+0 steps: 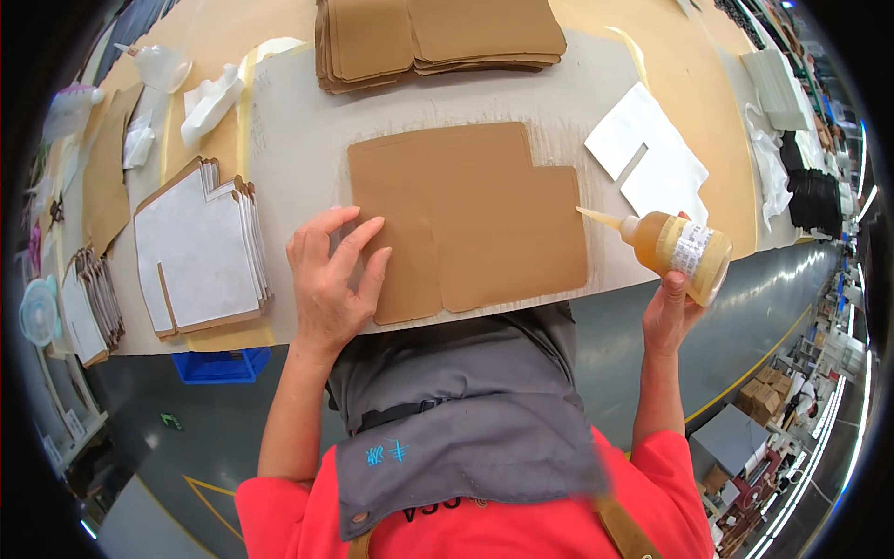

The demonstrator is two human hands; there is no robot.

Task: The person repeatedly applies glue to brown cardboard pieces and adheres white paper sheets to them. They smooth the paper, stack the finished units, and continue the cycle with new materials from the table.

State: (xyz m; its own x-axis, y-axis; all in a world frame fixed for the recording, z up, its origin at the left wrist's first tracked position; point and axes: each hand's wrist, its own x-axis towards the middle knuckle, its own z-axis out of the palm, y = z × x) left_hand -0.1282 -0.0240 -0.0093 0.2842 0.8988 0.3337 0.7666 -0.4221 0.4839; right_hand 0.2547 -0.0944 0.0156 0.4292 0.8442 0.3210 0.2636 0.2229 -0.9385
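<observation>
A brown cut panel with a notched upper right corner and a slit from its near edge lies flat in front of me. My left hand rests at the panel's left edge, fingers spread and curved, holding nothing. In my right hand is a squeeze bottle of amber liquid with a pale label. The bottle is tilted, its long thin nozzle pointing left over the panel's right edge. Just beyond the bottle lies a white slitted piece.
A stack of brown panels sits at the far side of the table. At left are white-faced pieces with brown edges, another bottle and crumpled white material. A blue bin stands below the near edge.
</observation>
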